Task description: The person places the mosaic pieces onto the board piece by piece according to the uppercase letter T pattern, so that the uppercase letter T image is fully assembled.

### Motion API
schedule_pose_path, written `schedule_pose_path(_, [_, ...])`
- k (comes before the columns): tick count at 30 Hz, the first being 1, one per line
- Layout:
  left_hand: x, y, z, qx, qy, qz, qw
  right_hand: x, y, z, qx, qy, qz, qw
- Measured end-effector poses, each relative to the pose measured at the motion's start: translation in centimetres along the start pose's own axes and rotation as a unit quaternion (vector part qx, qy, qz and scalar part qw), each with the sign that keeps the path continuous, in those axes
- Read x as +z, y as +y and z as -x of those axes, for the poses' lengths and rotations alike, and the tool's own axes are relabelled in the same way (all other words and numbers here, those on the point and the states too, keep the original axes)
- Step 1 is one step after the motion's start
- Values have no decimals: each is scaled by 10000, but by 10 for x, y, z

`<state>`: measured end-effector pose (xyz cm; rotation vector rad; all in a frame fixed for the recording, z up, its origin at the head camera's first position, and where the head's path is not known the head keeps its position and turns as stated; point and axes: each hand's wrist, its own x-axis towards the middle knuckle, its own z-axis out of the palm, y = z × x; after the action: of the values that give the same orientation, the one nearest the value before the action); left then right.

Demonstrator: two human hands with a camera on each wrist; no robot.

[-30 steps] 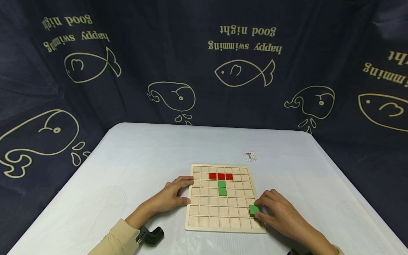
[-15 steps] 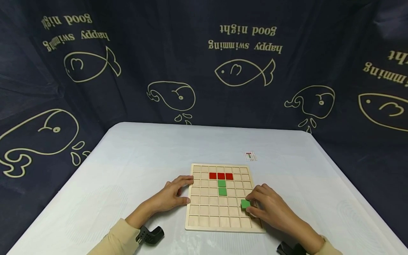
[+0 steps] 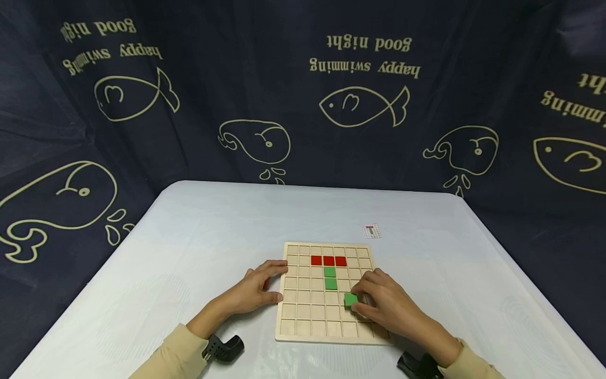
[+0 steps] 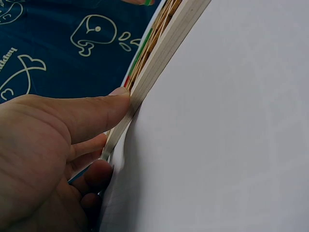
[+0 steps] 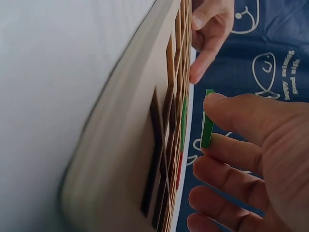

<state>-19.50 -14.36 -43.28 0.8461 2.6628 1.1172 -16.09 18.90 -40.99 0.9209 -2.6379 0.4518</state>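
Note:
A wooden grid board (image 3: 303, 327) lies on the white table. My left hand (image 3: 251, 292) rests at its left edge, and in the left wrist view the thumb (image 4: 104, 113) touches the rim. My right hand (image 3: 390, 302) pinches a green square tile (image 3: 350, 300) between thumb and index finger, over the board's right-centre cells. The right wrist view shows this green tile (image 5: 207, 121) raised clear of the board. Three red tiles (image 3: 329, 260) fill a row in the board's upper part. Two green tiles (image 3: 330, 278) run down from the middle red one.
A small printed card (image 3: 371, 231) with a T of coloured squares lies behind the board's far right corner. The table (image 3: 227, 221) ends at a dark blue curtain (image 3: 303, 152) with fish drawings. Black devices (image 3: 224, 348) are strapped to both wrists.
My right hand has moved left and away from me across the board, carrying the green tile from the right edge inward. The left hand has stayed at the board's left edge.

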Motion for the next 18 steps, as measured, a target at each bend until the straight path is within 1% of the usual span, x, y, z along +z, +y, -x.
schedule_pose_path(10, [-1, 1, 0, -45, -11, 17, 10000, 8, -6, -11, -18, -113, -23, 9999])
schedule_pose_path(18, [-1, 1, 0, -51, -20, 1, 10000, 14, -10, -16, -119, -65, 100, 9999])
